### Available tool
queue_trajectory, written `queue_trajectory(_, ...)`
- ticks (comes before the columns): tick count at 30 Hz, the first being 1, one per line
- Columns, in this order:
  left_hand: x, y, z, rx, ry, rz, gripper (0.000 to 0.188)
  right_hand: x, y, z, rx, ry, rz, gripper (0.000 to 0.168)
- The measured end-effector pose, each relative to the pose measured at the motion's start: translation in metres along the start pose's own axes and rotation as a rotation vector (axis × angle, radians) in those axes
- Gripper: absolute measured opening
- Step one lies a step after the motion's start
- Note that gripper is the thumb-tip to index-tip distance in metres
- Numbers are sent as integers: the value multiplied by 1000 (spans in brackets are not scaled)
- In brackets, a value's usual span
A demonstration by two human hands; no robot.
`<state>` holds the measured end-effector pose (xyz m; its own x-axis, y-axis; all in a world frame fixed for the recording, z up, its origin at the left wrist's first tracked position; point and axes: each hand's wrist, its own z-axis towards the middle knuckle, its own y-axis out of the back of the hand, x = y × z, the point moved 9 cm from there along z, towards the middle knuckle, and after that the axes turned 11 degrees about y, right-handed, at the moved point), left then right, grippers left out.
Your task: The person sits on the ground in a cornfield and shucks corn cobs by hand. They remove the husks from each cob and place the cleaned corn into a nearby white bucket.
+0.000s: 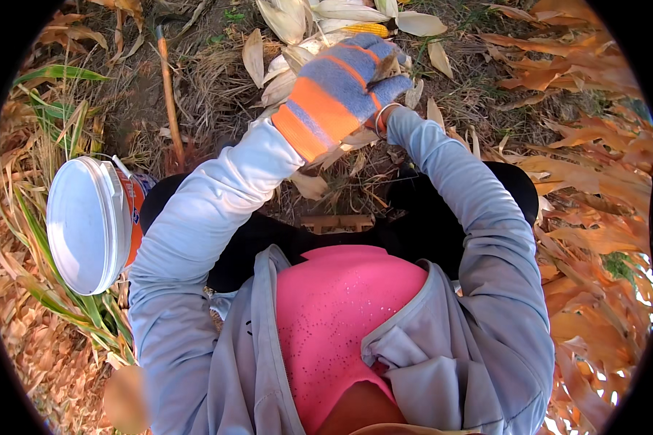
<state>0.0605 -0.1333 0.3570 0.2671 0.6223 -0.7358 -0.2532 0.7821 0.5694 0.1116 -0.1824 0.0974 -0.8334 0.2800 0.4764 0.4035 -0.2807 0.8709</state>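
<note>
My left hand (340, 89), in a blue and orange striped knit glove, is in front of me with its fingers curled. Between its thumb and fingers shows a brown, dry piece that looks like corn husk (383, 68). The right forearm reaches in from the other side, with a bangle at the wrist. My right hand (378, 124) is mostly hidden behind the glove, so its grip cannot be seen. Just beyond the hands lies a yellow ear of corn (367, 29), partly wrapped in pale dry husks (283, 22).
At my left stands a white and orange plastic bucket (87, 225), near green-yellow stalks. A wooden handle (168, 92) lies on the straw-strewn soil (212, 87). Dry corn leaves (593, 179) crowd the right side. A wooden slatted piece (337, 222) shows between my legs.
</note>
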Motion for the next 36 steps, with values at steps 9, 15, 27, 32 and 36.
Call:
queue_trajectory(9, 287, 100, -33, -460, 1168, -450, 37, 98, 136, 21, 44, -264, -129, 32)
queue_trajectory(15, 254, -10, -56, -402, 1163, -1326, 50, 88, 165, 4, 109, -255, -331, 32)
queue_trajectory(27, 187, -138, -75, -249, 955, -2298, 89, 40, 235, -6, 58, -398, -804, 25)
queue_trajectory(32, 198, -156, -69, -274, 936, -2337, 88, 47, 233, 6, 63, -298, -711, 17)
queue_trajectory(36, 209, -154, -69, -321, 901, -2417, 87, 55, 204, 10, 390, -362, -721, 20)
